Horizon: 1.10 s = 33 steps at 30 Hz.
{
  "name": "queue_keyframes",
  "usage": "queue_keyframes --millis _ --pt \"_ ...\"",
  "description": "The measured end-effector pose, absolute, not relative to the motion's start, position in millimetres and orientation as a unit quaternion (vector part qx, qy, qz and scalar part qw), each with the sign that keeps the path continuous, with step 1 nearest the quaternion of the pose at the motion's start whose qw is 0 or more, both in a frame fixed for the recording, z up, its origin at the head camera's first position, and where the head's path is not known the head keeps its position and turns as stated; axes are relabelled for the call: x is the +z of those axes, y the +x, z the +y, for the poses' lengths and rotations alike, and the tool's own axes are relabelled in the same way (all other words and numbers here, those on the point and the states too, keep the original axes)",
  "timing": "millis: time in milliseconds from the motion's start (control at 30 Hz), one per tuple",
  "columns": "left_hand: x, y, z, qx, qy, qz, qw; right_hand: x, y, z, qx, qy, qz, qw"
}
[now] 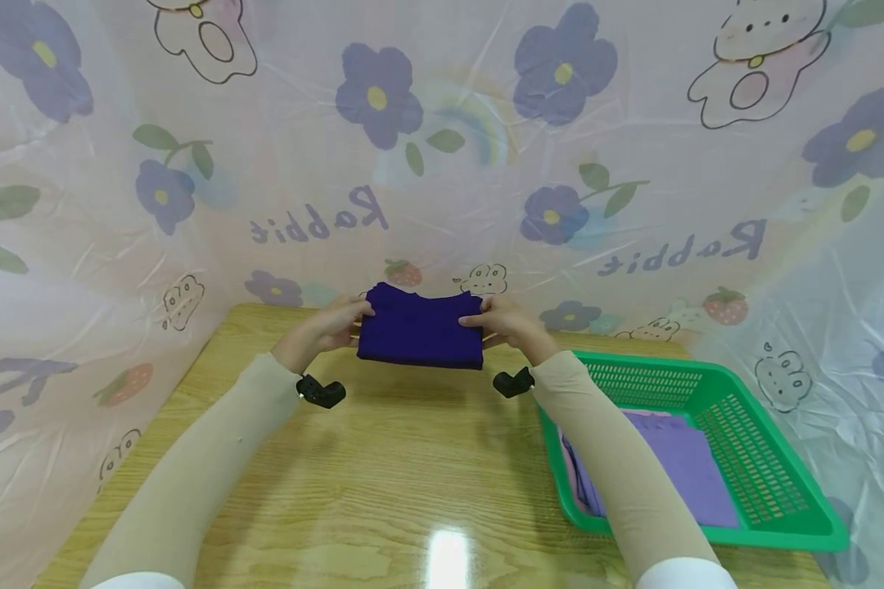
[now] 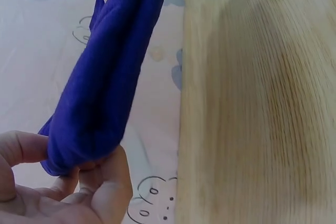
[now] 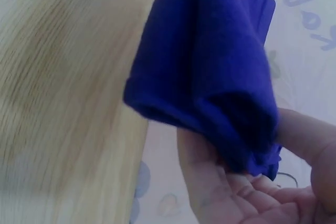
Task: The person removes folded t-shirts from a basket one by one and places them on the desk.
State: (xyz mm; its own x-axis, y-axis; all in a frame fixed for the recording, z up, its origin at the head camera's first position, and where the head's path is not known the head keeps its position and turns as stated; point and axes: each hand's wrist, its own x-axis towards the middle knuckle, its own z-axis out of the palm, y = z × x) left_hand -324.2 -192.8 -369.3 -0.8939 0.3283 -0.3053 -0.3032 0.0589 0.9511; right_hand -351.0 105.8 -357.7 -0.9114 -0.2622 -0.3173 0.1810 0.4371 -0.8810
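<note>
A dark purple folded shirt (image 1: pixel 421 329) is held up above the far part of the table, its neckline at the top. My left hand (image 1: pixel 339 321) grips its left edge, with the thumb in front and fingers behind. On the opposite edge my right hand (image 1: pixel 511 325) pinches it the same way. In the left wrist view the shirt (image 2: pixel 100 77) shows as a thick folded roll between the thumb and fingers. The right wrist view shows layered folds of the shirt (image 3: pixel 210 61) at its side end, above the curled fingers (image 3: pixel 202 171).
A green plastic basket (image 1: pixel 788 536) stands on the right of the wooden table (image 1: pixel 383 474), partly behind my right forearm. Folded lilac clothing (image 1: pixel 681 462) and some pink cloth lie in it. A printed plastic sheet (image 1: pixel 442 188) hangs behind and beside the table.
</note>
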Motion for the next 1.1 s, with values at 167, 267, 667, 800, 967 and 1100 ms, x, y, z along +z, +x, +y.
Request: queue_keyframes --millis 167,267,667,800,967,1100 --pt "-375.5 -326.4 -198.2 0.678 -0.004 0.702 0.219 -365.4 -354.1 96.1 -0.536 -0.023 0.817 0.209" --pt "-379.4 -327.7 -202.4 0.676 -0.014 0.706 0.213 -369.4 -355.6 90.5 -0.539 -0.021 0.815 0.211" --pt "-399.2 -332.2 -211.3 0.67 -0.038 0.714 0.2 -389.3 -360.4 72.9 -0.554 0.001 0.805 0.212" --pt "-407.6 -334.7 -212.7 0.669 -0.048 0.714 0.2 -399.9 -362.8 69.8 -0.565 0.004 0.798 0.21" --pt "-417.0 -336.9 -213.1 0.67 -0.05 0.714 0.196 -410.2 -364.7 68.6 -0.572 0.007 0.793 0.209" --pt "-423.5 -337.5 -213.6 0.663 -0.043 0.722 0.19 -416.6 -365.0 67.9 -0.58 0.016 0.787 0.21"
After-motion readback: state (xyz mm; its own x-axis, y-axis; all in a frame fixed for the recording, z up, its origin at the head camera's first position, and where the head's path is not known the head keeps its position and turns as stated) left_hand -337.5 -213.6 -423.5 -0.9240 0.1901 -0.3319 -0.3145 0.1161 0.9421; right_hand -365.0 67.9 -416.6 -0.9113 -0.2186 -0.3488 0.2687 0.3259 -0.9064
